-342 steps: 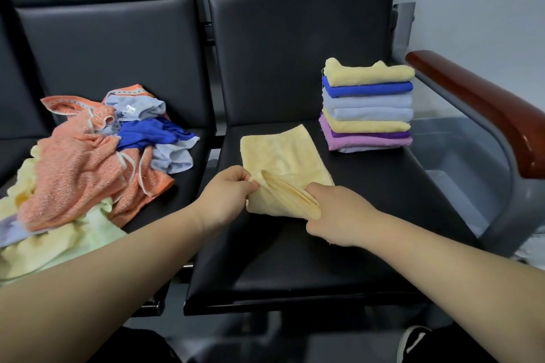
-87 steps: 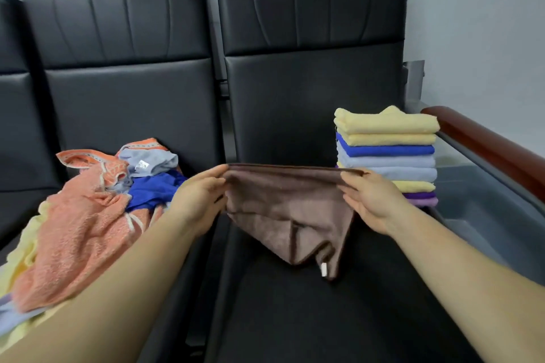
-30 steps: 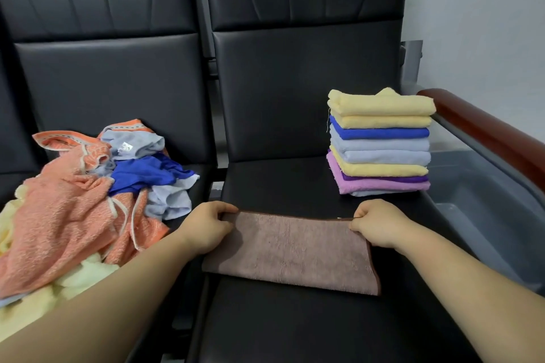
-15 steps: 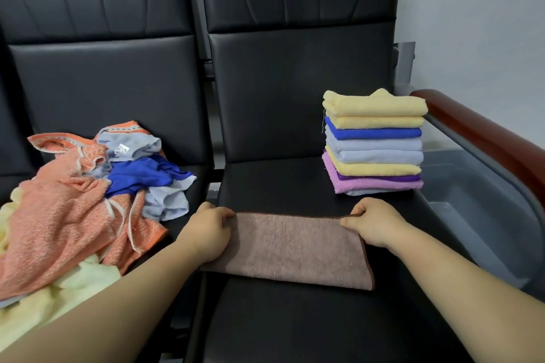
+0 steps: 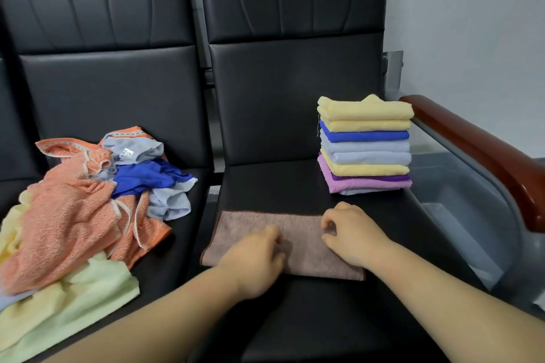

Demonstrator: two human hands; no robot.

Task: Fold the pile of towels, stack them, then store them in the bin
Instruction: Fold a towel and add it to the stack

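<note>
A brown towel, folded to a long strip, lies flat at the front of the right black seat. My left hand rests on the strip's middle, blurred, with its fingers loosely bent. My right hand sits on the strip's right part, fingers and thumb curled in and pinching the cloth. Behind my right hand stands a neat stack of folded towels in yellow, blue, grey and purple. An unfolded pile of towels in orange, blue, grey and pale yellow covers the left seat. The grey bin sits to the right, below the armrest.
A brown wooden armrest on a grey metal frame runs along the right side between the seat and the bin. Black seat backs rise behind. A pale wall fills the upper right.
Both hands have left the strip's far corners and moved inward and toward me over the brown towel. My left hand slid to its middle. The towel stays flat.
</note>
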